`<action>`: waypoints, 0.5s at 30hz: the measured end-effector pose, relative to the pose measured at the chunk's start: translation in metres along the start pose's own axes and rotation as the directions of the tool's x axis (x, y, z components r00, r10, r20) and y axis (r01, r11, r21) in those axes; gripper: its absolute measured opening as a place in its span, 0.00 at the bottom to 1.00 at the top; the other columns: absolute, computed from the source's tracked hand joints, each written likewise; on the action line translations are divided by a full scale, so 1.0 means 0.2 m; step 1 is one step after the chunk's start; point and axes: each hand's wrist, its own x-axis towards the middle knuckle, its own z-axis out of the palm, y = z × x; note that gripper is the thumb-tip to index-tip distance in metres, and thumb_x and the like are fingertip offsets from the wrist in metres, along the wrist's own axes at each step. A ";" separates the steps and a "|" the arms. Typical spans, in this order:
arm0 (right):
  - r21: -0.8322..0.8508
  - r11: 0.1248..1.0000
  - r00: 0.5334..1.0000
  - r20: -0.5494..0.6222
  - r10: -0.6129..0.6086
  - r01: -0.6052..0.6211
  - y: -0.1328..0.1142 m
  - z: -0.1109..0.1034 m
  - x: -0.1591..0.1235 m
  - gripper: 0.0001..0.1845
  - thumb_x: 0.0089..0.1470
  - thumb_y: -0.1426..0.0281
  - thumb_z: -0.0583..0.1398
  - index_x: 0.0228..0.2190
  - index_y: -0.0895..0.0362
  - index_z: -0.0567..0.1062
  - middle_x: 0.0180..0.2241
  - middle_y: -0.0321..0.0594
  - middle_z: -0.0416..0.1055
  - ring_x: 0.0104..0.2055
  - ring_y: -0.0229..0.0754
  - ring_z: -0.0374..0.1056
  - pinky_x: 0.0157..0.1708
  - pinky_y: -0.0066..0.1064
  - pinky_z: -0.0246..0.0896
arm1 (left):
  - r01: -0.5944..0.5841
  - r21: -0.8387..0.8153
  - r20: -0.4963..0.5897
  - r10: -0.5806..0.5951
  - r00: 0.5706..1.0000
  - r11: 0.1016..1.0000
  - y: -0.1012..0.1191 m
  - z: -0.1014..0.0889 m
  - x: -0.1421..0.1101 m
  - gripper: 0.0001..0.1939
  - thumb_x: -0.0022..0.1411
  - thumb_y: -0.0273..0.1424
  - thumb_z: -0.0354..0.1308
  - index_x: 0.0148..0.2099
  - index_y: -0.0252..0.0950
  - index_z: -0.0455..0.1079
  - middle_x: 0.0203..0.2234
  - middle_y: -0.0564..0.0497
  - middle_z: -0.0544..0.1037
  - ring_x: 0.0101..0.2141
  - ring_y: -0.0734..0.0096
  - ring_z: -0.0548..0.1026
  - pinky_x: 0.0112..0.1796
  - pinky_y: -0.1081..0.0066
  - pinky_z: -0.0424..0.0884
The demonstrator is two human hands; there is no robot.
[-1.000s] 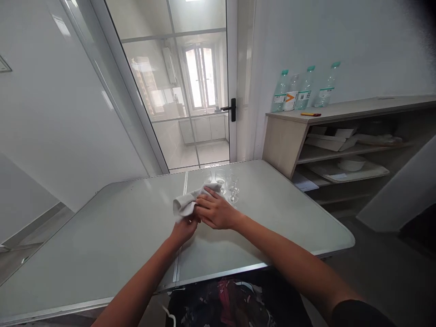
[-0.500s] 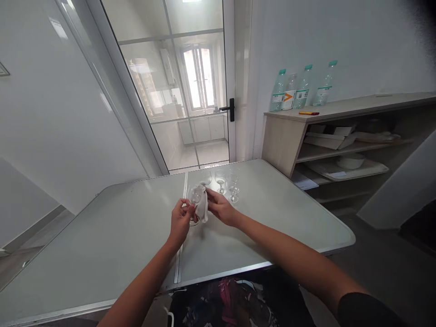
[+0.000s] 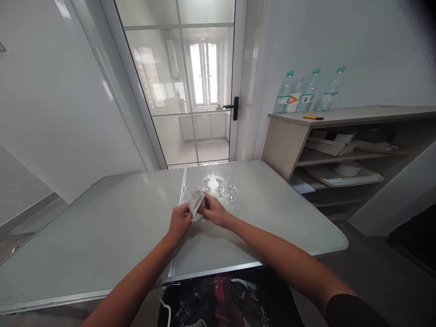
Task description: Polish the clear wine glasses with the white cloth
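A clear stemmed glass (image 3: 189, 195) is held tilted above the table, its rim toward the far left. My left hand (image 3: 180, 220) is closed at the glass's lower part, where the stem and foot are hidden by fingers and cloth. In my right hand (image 3: 215, 211) a white cloth (image 3: 196, 210) is pinched and pressed against the near right side of the glass. Just beyond my hands, several more stemmed glasses stand upright, among them a front one (image 3: 231, 192) and a left one (image 3: 206, 180).
The pale table (image 3: 272, 218) has a metal seam left of centre. A glass door (image 3: 197, 91) is behind it. On the right, a wooden shelf unit (image 3: 282, 145) carries several plastic bottles (image 3: 308, 96) and a yellow-red pen-like item (image 3: 313, 117).
The glass has gone from nearly upright to tilted. My right hand has come lower and closer to my left, bringing the cloth down the glass. The camera view has shifted slightly.
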 end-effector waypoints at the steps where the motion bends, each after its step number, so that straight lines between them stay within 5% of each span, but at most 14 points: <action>1: -0.006 1.000 1.000 0.003 0.010 -0.010 0.02 0.00 0.00 0.25 0.51 0.54 0.70 0.45 0.55 0.73 0.37 0.37 0.70 0.40 0.42 0.66 0.42 0.31 0.63 | -0.010 0.054 0.003 0.010 1.000 0.998 -0.01 -0.01 0.00 0.13 0.59 0.30 0.53 0.22 0.34 0.67 0.16 0.57 0.64 0.21 0.76 0.61 0.25 0.75 0.56; 9: -0.049 0.998 0.991 -0.131 0.036 -0.042 0.02 -0.03 0.01 0.18 0.50 0.64 0.69 0.41 0.56 0.73 0.35 0.35 0.70 0.37 0.40 0.65 0.37 0.29 0.61 | -0.123 0.100 0.081 0.115 0.990 0.987 -0.02 0.00 0.01 0.12 0.56 0.27 0.55 0.21 0.36 0.66 0.15 0.54 0.69 0.19 0.72 0.63 0.24 0.73 0.57; 13: -0.145 0.989 0.959 -0.284 0.001 -0.044 0.01 -0.08 0.03 0.11 0.54 0.63 0.64 0.37 0.57 0.73 0.34 0.37 0.71 0.37 0.40 0.65 0.39 0.30 0.60 | -0.046 0.049 -0.186 0.054 0.981 0.998 0.06 -0.05 0.01 0.10 0.65 0.34 0.57 0.34 0.38 0.76 0.27 0.50 0.79 0.28 0.67 0.76 0.33 0.70 0.69; 15: -0.172 0.979 0.966 -0.249 0.063 -0.108 0.03 -0.10 0.04 0.14 0.56 0.59 0.63 0.34 0.58 0.74 0.33 0.37 0.71 0.36 0.40 0.65 0.38 0.30 0.60 | -0.010 -0.043 -0.301 -0.003 0.954 0.999 0.09 -0.07 0.02 0.10 0.68 0.38 0.57 0.43 0.38 0.76 0.37 0.47 0.82 0.37 0.63 0.79 0.40 0.67 0.72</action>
